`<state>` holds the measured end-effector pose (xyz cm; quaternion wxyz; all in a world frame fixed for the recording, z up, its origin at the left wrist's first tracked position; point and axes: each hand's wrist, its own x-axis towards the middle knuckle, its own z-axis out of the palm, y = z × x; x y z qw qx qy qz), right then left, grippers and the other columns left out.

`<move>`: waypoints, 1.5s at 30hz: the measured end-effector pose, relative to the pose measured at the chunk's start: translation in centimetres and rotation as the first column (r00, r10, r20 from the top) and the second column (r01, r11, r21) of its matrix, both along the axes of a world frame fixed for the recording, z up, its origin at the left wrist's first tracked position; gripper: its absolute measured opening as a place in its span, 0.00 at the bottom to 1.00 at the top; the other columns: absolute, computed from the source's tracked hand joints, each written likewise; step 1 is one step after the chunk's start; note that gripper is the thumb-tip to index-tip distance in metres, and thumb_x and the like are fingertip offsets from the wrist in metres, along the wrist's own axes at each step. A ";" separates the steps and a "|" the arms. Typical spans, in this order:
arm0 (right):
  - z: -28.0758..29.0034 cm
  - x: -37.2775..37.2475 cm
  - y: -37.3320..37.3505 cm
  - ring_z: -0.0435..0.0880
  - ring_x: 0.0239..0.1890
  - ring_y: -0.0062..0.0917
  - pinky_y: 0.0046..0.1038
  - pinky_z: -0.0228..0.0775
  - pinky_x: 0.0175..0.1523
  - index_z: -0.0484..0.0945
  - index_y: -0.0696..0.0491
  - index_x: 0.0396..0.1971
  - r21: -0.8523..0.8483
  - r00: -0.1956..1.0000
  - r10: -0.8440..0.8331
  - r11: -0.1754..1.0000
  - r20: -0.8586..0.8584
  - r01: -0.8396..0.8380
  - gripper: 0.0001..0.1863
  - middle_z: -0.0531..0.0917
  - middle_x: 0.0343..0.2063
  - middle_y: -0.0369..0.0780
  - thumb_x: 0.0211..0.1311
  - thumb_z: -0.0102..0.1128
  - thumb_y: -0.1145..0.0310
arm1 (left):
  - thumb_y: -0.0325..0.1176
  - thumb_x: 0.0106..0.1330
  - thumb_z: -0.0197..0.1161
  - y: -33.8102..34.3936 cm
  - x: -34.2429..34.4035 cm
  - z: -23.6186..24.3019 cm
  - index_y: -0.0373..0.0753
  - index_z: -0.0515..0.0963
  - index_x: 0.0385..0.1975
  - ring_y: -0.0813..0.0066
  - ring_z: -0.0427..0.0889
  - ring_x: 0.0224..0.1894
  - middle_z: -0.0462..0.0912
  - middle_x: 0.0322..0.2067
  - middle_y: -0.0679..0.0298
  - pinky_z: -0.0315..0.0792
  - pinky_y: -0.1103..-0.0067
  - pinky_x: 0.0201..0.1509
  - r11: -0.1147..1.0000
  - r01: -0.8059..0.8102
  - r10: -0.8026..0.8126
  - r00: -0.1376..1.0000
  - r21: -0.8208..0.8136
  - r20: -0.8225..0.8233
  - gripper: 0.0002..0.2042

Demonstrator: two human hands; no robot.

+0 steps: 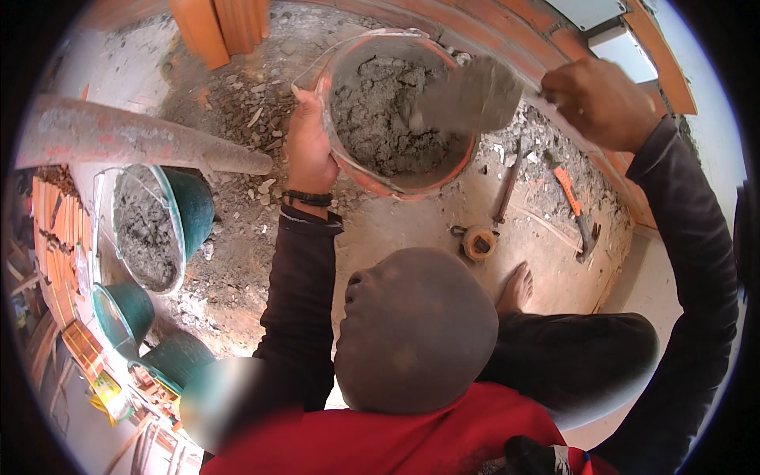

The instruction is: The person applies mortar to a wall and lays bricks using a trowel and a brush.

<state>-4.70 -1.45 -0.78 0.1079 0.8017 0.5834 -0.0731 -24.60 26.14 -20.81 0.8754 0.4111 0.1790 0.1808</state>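
An orange bucket point(326, 131), caked with grey and holding wet mortar point(384, 111), stands on the ground ahead of me. My left hand point(311, 146) grips the bucket's left side, with the thumb up at the rim and the other fingers mostly hidden. Past its right side, my right hand point(598, 103) is closed around the handle of a trowel; the fingers cover most of that handle. The trowel's broad blade point(479, 96), coated in grey mortar, reaches left over the bucket's right rim. A thin wire handle point(317, 62) arcs over the bucket's far left.
A hammer with an orange grip point(564, 186), a metal bar point(509, 186) and a tape measure point(478, 243) lie at right. Left stand a green mortar bucket point(188, 210) and smaller green buckets point(127, 313). A thick pole point(142, 134) slants in; a brick wall point(475, 36) runs behind.
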 end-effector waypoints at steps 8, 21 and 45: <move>-3.3 0.0 -1.8 0.86 0.36 0.33 0.35 0.76 0.42 0.84 0.47 0.36 -0.069 0.970 0.056 0.997 0.238 -0.041 0.10 0.85 0.31 0.37 0.57 0.56 0.73 | 0.58 0.79 0.33 -2.2 1.2 1.1 0.32 0.65 0.67 0.64 0.68 0.65 0.68 0.65 0.55 0.62 0.67 0.70 0.993 -0.046 0.049 0.998 0.106 -0.032 0.34; -8.2 -1.3 -3.8 0.83 0.28 0.41 0.41 0.72 0.36 0.80 0.57 0.29 -0.148 0.835 -0.192 0.980 -0.515 0.135 0.07 0.80 0.21 0.46 0.50 0.61 0.71 | 0.49 0.81 0.36 -7.2 1.6 3.1 0.28 0.71 0.61 0.68 0.71 0.63 0.74 0.61 0.56 0.61 0.71 0.70 0.917 -0.168 0.156 0.986 0.362 0.063 0.29; -3.3 1.4 -4.4 0.76 0.22 0.37 0.39 0.66 0.31 0.77 0.62 0.34 -0.437 0.717 -0.445 0.873 -0.537 0.214 0.19 0.74 0.18 0.46 0.66 0.59 0.57 | 0.46 0.80 0.45 -7.3 1.5 3.6 0.25 0.72 0.59 0.76 0.72 0.56 0.78 0.55 0.58 0.63 0.77 0.63 0.898 -0.162 0.138 0.986 0.409 0.089 0.26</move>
